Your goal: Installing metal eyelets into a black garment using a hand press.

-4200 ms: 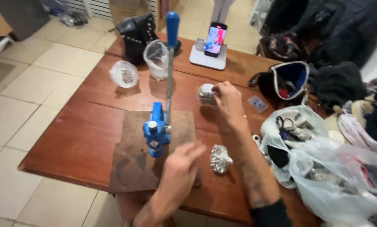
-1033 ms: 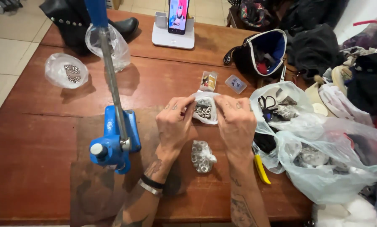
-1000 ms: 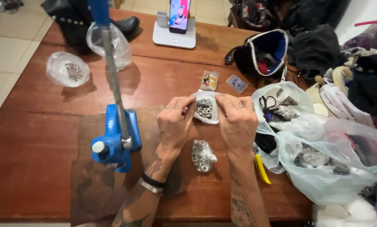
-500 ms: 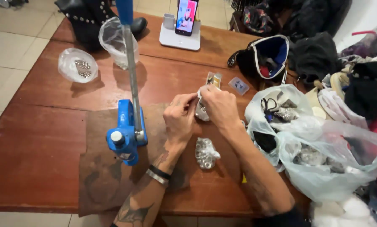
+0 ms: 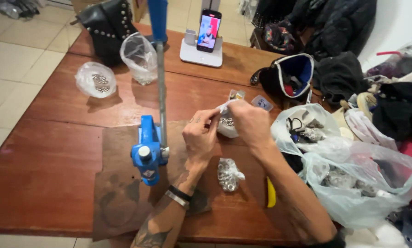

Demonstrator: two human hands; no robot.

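My left hand and my right hand hold a small clear plastic bag of metal rings between them, just above the wooden table. Both hands pinch the bag's upper edge. A second small bag of metal rings lies on the table just below my hands. A blue hand press with a long upright lever stands to the left of my left hand, on a brown leather mat.
Two clear bags with metal parts sit at the far left. A phone on a white stand and a studded black bag are at the back. Large plastic bags, a black pouch and clothing crowd the right side.
My hands picked up the small bag from the table and have brought it together between them; the view shifted left and closer over the last second.
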